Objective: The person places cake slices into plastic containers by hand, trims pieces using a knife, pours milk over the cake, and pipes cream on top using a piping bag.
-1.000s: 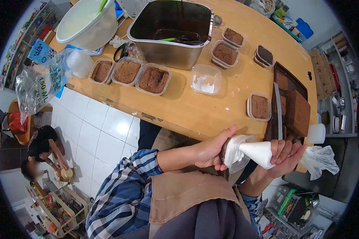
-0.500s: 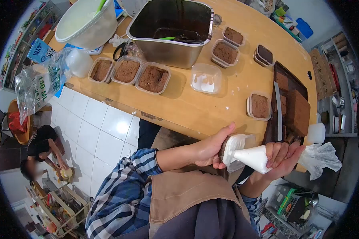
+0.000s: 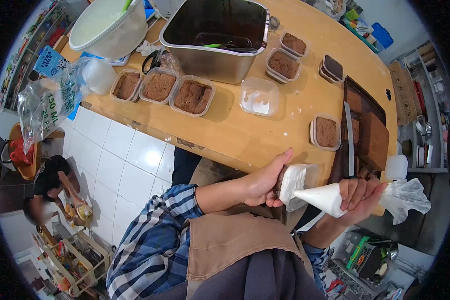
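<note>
My left hand (image 3: 265,185) is closed round a clear plastic tub (image 3: 299,192), tilted on its side at the table's front edge. Brown cake shows at the tub's bottom, with white cream (image 3: 289,185) spread over it. In my right hand (image 3: 357,200) a piping bag (image 3: 325,199) full of white cream is squeezed, its tip at the cream in the tub. The bag's loose clear end sticks out to the right, behind my fist. A tub topped with brown cake (image 3: 326,132) stands on the table above my hands.
A dark tray (image 3: 343,165) holds cake blocks (image 3: 373,142) and a long metal blade (image 3: 348,140). Several cake-filled tubs stand around a steel pan (image 3: 212,62) of dark sauce. A cream-lined tub (image 3: 259,96) and a white bowl (image 3: 110,30) are there too. Another person (image 3: 55,185) sits at the left.
My right hand and the piping bag have shifted slightly right, so more of the bag's front shows. The tub in my left hand has turned a little, and cream covers its cake.
</note>
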Action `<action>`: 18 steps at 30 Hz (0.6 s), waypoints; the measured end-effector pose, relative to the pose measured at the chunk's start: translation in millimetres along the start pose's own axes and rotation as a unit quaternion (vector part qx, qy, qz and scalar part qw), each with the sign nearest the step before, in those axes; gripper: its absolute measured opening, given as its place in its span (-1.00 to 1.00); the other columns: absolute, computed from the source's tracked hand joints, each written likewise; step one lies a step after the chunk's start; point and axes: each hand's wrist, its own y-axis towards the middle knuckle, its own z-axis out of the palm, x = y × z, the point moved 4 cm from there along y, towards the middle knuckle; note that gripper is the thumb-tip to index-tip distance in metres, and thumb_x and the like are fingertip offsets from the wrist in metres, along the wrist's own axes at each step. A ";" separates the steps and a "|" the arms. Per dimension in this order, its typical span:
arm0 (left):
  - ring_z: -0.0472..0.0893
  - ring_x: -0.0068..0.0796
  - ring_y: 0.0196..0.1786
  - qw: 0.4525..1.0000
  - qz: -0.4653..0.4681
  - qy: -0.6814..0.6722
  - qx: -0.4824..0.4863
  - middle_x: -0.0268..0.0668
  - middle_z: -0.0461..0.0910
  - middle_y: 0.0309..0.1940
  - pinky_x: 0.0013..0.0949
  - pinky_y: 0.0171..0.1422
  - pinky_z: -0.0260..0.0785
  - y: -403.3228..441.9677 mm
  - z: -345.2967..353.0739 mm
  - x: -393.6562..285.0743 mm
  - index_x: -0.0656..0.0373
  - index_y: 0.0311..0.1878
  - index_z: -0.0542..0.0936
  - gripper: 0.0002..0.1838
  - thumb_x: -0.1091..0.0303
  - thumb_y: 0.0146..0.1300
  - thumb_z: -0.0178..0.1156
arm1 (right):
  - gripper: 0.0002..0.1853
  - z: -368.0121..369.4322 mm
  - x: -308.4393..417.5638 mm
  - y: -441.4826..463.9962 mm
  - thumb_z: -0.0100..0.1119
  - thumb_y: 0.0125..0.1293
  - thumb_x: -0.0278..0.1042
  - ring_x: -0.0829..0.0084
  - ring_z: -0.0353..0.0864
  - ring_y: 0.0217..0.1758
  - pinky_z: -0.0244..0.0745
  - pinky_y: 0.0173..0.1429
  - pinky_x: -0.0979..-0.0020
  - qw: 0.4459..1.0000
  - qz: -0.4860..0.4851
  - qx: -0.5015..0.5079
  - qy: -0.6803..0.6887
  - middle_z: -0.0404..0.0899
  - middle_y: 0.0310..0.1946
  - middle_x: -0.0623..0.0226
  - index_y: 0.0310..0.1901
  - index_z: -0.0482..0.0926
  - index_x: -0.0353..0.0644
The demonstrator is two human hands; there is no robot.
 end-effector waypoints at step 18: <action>0.30 -0.60 -0.80 1.000 -0.004 0.022 -0.003 -0.34 0.45 -0.67 -0.61 -0.83 0.03 5.4 -1.0 3.1 0.09 0.00 0.42 -0.21 -0.41 0.21 -0.51 | -0.55 0.1 -13.6 5.9 -0.51 0.48 -0.05 0.57 0.01 -0.93 0.02 -0.78 0.56 0.999 0.021 0.008 0.026 0.10 -0.92 0.40 -0.54 0.21 -0.04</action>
